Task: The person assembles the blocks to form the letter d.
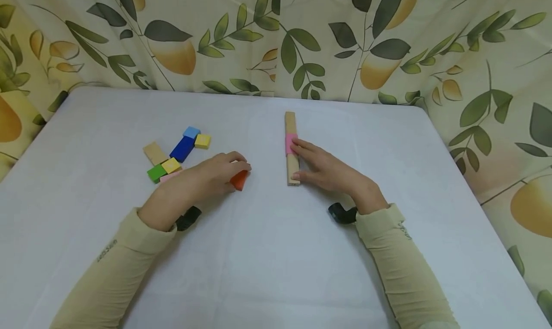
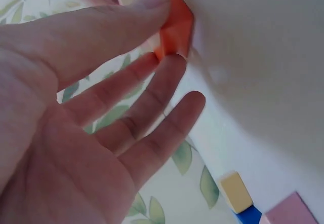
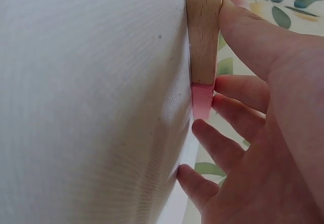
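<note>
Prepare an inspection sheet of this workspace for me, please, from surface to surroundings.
Surface: white cloth, lightly creased.
Things in use: orange block; pink middle block between two wooden blocks.
Clutter: at left, green block, navy block, light blue block, two yellow blocks, wooden piece, partly hidden pale block.
Hands: left hand pinches orange block; right hand touches pink middle block and one wooden block.
Cables: nothing seen.
Surroundings: leaf-patterned curtain behind and beside.

An angular orange block [image 1: 239,180] sits pinched in a person's left hand [image 1: 213,174]. To its right, a pink block [image 1: 288,144] lies in line between two pale wooden blocks [image 1: 290,122], touched by the right hand [image 1: 329,168].
</note>
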`<action>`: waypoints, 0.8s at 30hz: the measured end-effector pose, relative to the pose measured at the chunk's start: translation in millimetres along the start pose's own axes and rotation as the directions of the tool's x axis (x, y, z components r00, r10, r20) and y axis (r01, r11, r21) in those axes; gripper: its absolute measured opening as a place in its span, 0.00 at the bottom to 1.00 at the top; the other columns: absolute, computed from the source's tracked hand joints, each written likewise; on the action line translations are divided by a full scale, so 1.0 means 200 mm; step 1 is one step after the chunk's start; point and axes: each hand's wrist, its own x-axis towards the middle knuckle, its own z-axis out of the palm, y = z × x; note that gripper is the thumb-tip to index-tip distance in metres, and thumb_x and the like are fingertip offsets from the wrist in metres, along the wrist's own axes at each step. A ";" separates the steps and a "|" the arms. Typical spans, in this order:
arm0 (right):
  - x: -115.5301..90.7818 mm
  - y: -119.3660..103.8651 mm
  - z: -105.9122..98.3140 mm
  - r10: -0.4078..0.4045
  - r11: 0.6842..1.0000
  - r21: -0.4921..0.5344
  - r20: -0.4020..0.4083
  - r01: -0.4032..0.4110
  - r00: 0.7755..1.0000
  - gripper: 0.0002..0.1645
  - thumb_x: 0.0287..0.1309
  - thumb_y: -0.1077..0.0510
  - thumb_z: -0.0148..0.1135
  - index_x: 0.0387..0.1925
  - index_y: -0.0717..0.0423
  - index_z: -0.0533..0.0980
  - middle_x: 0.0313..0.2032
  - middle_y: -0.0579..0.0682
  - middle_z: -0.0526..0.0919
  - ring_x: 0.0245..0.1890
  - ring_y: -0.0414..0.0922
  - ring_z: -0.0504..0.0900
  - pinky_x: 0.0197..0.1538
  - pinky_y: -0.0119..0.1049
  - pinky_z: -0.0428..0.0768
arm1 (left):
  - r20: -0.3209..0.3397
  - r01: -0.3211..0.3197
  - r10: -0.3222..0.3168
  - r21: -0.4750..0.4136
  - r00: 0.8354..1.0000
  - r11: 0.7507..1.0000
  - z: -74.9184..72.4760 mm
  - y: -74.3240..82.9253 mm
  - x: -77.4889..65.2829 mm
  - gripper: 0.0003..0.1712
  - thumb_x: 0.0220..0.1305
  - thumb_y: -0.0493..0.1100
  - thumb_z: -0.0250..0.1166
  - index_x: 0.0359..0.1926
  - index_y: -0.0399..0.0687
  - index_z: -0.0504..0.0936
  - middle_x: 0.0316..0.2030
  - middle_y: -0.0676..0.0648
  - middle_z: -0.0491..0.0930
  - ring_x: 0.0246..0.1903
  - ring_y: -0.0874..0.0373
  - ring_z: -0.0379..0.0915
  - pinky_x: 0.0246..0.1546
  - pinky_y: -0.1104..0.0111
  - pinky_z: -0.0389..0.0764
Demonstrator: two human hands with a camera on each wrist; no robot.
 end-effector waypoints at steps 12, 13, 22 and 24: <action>0.00 0.00 0.00 0.026 1.000 -0.001 0.003 -0.026 1.000 0.50 0.63 0.43 0.64 0.78 0.51 0.50 0.79 0.49 0.46 0.79 0.52 0.46 0.77 0.54 0.51 | 0.050 -0.015 0.016 -0.022 0.999 1.000 0.03 0.10 0.03 0.32 0.63 0.38 0.69 0.67 0.45 0.72 0.68 0.44 0.69 0.64 0.48 0.66 0.63 0.58 0.76; 0.00 0.00 0.00 0.027 1.000 0.001 0.006 -0.027 1.000 0.51 0.63 0.42 0.64 0.78 0.51 0.50 0.79 0.48 0.46 0.79 0.52 0.46 0.77 0.54 0.51 | 0.033 -0.031 0.031 -0.011 0.999 0.999 0.03 0.10 0.02 0.31 0.62 0.38 0.69 0.66 0.45 0.73 0.67 0.44 0.70 0.64 0.48 0.66 0.62 0.58 0.76; 0.00 -0.01 0.00 0.039 0.999 0.011 0.015 -0.040 0.999 0.50 0.64 0.44 0.64 0.78 0.52 0.50 0.79 0.49 0.46 0.79 0.52 0.46 0.77 0.54 0.51 | -0.052 -0.148 0.150 0.033 0.987 0.988 0.06 0.11 0.02 0.30 0.61 0.40 0.71 0.63 0.39 0.75 0.63 0.41 0.74 0.64 0.47 0.69 0.64 0.58 0.75; 0.00 -0.01 0.00 0.042 0.999 0.018 0.018 -0.042 0.999 0.50 0.63 0.44 0.64 0.78 0.52 0.50 0.79 0.49 0.46 0.79 0.53 0.45 0.77 0.54 0.51 | -0.052 -0.153 0.155 0.031 0.987 0.988 0.06 0.12 0.01 0.30 0.61 0.40 0.71 0.63 0.39 0.75 0.63 0.41 0.74 0.64 0.47 0.70 0.64 0.58 0.75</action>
